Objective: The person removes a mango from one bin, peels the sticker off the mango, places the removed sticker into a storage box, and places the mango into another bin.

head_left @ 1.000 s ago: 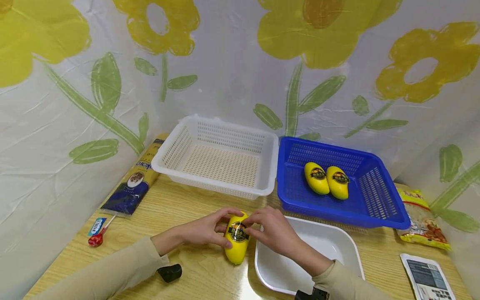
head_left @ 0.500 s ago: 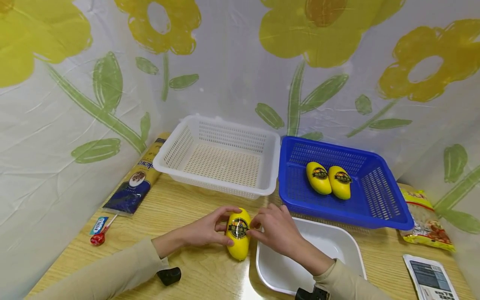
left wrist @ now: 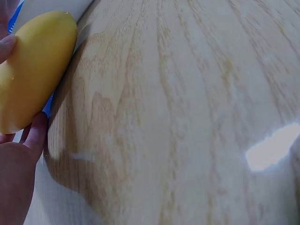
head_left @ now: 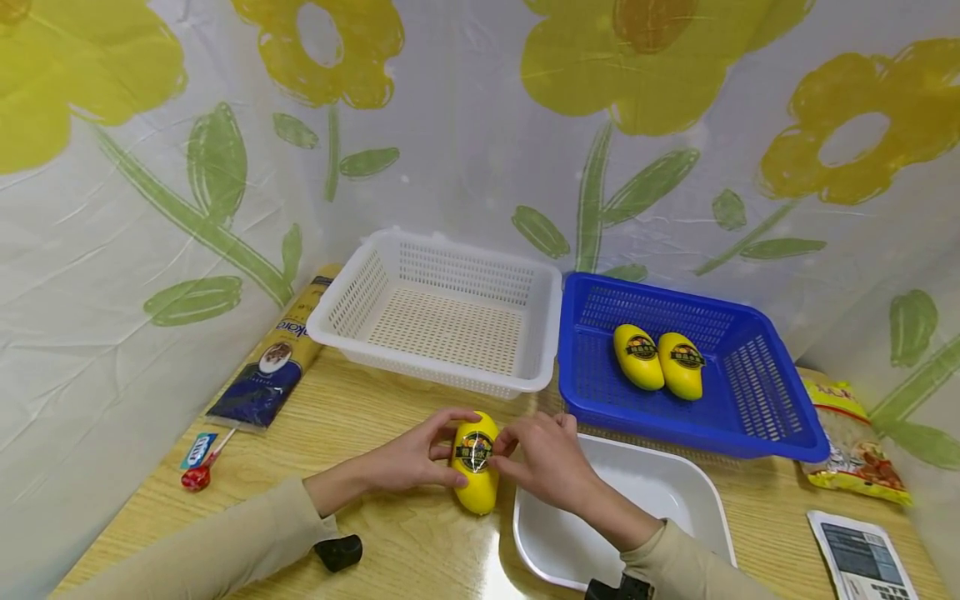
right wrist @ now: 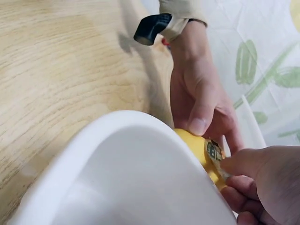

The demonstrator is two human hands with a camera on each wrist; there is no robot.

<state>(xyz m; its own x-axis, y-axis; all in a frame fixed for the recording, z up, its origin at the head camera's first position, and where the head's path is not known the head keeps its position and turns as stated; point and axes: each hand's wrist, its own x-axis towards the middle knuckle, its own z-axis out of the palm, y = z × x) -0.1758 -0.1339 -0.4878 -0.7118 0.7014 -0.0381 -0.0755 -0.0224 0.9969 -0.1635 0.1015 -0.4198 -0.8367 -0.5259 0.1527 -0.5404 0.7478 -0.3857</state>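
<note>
Both hands, left hand [head_left: 408, 458] and right hand [head_left: 543, 462], still clasp the yellow mango [head_left: 476, 462] on the bench [head_left: 397, 542], fingers curled round it; it has edged slightly away from the person. The right wrist view alone shows it touching the white tray [right wrist: 93, 164]; beyond, two mangoes [head_left: 660, 362] lie in the blue basket [head_left: 757, 429].

Blue-yellow packet [head_left: 276, 358]: partial "kole"; other labels illegible.
</note>
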